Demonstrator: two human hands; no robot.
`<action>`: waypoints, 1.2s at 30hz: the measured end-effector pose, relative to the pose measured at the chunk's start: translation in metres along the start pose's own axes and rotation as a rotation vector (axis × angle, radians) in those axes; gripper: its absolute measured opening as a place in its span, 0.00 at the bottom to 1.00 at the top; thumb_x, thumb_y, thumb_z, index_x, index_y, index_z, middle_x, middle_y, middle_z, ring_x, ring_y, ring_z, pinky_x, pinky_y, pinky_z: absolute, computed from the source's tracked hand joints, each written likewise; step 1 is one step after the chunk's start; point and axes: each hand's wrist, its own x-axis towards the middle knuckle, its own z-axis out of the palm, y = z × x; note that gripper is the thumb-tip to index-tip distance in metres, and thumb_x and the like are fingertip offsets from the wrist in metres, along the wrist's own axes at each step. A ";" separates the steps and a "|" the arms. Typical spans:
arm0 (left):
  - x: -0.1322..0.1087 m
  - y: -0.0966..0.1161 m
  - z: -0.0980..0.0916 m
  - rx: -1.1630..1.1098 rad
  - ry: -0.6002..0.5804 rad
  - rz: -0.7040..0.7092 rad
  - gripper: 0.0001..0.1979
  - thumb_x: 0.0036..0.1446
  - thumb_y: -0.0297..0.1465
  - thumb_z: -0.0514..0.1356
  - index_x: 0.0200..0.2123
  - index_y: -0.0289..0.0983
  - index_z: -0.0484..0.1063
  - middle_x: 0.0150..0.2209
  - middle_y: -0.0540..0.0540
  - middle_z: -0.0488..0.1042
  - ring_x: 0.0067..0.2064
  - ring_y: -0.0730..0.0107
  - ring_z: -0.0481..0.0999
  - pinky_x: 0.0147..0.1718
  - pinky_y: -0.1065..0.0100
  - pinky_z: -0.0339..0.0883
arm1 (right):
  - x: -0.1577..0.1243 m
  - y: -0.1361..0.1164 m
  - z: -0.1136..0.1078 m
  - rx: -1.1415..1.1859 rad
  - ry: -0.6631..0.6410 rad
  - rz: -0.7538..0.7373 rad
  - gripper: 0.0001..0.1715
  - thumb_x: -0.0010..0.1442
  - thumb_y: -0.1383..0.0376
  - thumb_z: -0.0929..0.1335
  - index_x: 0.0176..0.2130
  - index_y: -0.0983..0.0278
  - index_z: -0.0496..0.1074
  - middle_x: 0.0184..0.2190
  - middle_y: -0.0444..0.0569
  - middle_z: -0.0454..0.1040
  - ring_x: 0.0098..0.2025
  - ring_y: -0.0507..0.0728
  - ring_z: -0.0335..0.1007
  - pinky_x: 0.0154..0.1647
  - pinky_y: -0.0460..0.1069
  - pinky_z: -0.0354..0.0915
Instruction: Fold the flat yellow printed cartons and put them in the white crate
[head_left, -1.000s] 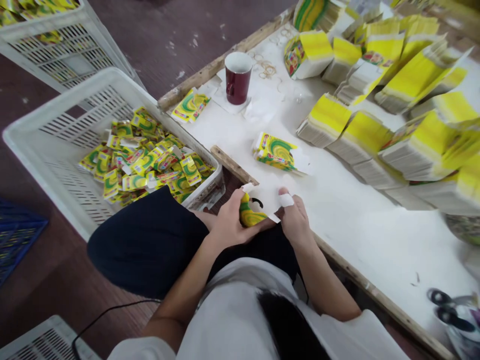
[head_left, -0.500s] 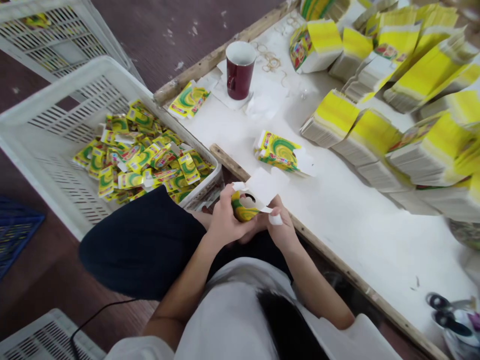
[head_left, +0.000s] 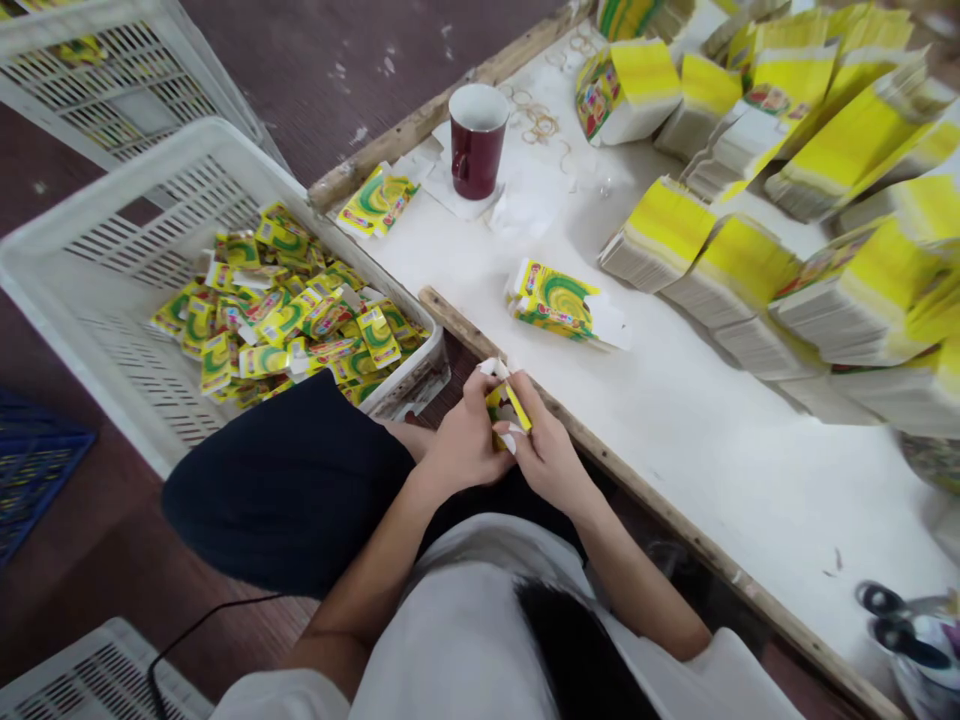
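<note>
Both my hands meet over my lap at the table's near edge. My left hand (head_left: 461, 440) and my right hand (head_left: 544, 450) are closed together on a small yellow-green printed carton (head_left: 505, 408), pressed between the fingers. A short stack of flat cartons of the same print (head_left: 556, 297) lies on the white table (head_left: 712, 450) just beyond my hands. To my left stands a white plastic crate (head_left: 90, 290) holding several folded yellow-green cartons (head_left: 285, 315).
A dark red mug (head_left: 477, 140) stands at the table's far edge, with rubber bands (head_left: 541, 122) beside it. Big bundles of flat yellow cartons (head_left: 787, 200) fill the table's right side. Scissors (head_left: 892, 610) lie at the lower right. More white crates (head_left: 112, 80) stand around.
The carton's white flaps stood open between my hands before. Now my hands have pressed together and the carton is folded up small. The view has barely shifted.
</note>
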 end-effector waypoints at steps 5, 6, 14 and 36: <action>0.000 -0.001 -0.004 0.251 0.196 0.035 0.36 0.48 0.31 0.67 0.59 0.40 0.57 0.55 0.37 0.68 0.55 0.50 0.72 0.51 0.50 0.70 | -0.003 0.013 0.001 -0.083 0.180 -0.038 0.34 0.69 0.66 0.59 0.71 0.60 0.53 0.64 0.57 0.69 0.65 0.62 0.67 0.64 0.61 0.66; 0.000 0.000 -0.008 0.278 0.191 0.034 0.32 0.49 0.32 0.67 0.56 0.40 0.61 0.53 0.39 0.71 0.54 0.51 0.73 0.51 0.51 0.70 | -0.003 0.015 0.000 -0.111 0.180 -0.055 0.35 0.69 0.65 0.59 0.72 0.60 0.50 0.65 0.58 0.67 0.66 0.63 0.65 0.64 0.62 0.66; -0.002 0.006 -0.028 0.282 0.157 0.046 0.32 0.49 0.40 0.70 0.55 0.39 0.65 0.48 0.41 0.80 0.48 0.53 0.80 0.48 0.55 0.72 | 0.000 0.017 -0.024 -0.339 -0.148 -0.168 0.24 0.68 0.64 0.62 0.62 0.58 0.68 0.69 0.62 0.58 0.67 0.68 0.63 0.60 0.63 0.69; 0.008 -0.024 -0.031 -0.193 0.840 -0.186 0.40 0.56 0.48 0.65 0.64 0.45 0.47 0.66 0.36 0.62 0.67 0.54 0.65 0.63 0.51 0.63 | 0.045 0.016 -0.072 -0.252 0.128 -0.078 0.29 0.63 0.58 0.69 0.60 0.61 0.62 0.55 0.58 0.71 0.52 0.64 0.72 0.50 0.59 0.73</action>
